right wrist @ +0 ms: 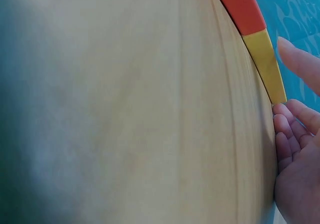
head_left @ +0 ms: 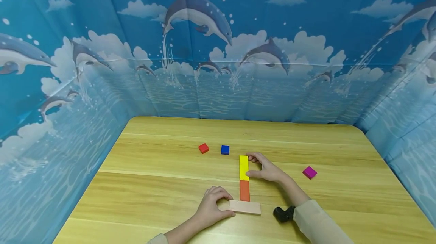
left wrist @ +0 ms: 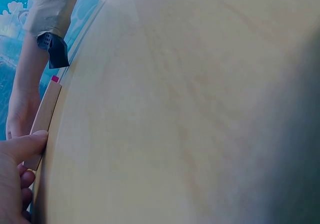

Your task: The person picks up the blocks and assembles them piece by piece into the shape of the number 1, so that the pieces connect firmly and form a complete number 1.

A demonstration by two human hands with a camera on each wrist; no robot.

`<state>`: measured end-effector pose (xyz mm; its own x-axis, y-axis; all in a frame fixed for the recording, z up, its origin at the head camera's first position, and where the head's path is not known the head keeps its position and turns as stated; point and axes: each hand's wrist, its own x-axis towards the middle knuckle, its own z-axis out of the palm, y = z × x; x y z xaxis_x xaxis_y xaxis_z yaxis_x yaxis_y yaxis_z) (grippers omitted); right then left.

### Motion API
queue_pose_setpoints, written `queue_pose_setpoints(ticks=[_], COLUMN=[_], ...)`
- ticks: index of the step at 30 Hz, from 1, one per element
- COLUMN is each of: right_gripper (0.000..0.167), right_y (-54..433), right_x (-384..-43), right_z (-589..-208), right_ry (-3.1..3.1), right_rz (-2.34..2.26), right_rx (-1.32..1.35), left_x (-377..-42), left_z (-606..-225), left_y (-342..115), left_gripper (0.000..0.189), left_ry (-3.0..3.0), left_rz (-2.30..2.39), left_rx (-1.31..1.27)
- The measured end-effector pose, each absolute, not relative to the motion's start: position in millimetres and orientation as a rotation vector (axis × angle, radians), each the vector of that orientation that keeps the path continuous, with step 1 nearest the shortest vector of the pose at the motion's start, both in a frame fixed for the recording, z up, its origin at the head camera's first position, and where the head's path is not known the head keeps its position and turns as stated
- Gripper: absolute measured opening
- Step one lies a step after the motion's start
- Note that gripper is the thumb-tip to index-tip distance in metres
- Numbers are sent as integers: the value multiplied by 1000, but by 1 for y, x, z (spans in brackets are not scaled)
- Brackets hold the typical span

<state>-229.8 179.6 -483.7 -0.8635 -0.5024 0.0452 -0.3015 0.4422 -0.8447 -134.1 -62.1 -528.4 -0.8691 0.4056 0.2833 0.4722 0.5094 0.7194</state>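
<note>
A plain wooden block (head_left: 244, 207) lies crosswise on the table, and my left hand (head_left: 212, 206) pinches its left end between thumb and fingers. In the left wrist view the thumb rests along this block (left wrist: 46, 107). An orange-red block (head_left: 244, 190) runs away from its far side, and a yellow block (head_left: 243, 164) continues the line end to end. My right hand (head_left: 267, 169) is at the yellow block's right side, fingertips at its far end. The right wrist view has these fingertips at the end of the yellow block (right wrist: 267, 67), the thumb held apart.
A small red block (head_left: 203, 148) and a small blue block (head_left: 225, 150) lie beyond to the left; a magenta block (head_left: 310, 172) lies to the right. The black wrist camera (head_left: 284, 214) sits by the right sleeve. A dolphin-print curtain (head_left: 211, 92) surrounds the table.
</note>
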Motion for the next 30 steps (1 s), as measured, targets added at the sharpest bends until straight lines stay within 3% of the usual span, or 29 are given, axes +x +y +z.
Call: queue_pose_setpoints(ticks=[10, 30], right_gripper=[66, 59], right_y=[190, 244], right_x=[-244, -208], right_z=[-503, -482], right_ry=[2493, 2885], right_rz=[-1644, -1761], right_rx=[-601, -298], left_x=[-135, -135], left_z=[-527, -528], left_y=[-61, -60], left_gripper=[32, 31], left_ry=[-2666, -2670], left_rz=[-1306, -1330], left_rx=[-774, -755])
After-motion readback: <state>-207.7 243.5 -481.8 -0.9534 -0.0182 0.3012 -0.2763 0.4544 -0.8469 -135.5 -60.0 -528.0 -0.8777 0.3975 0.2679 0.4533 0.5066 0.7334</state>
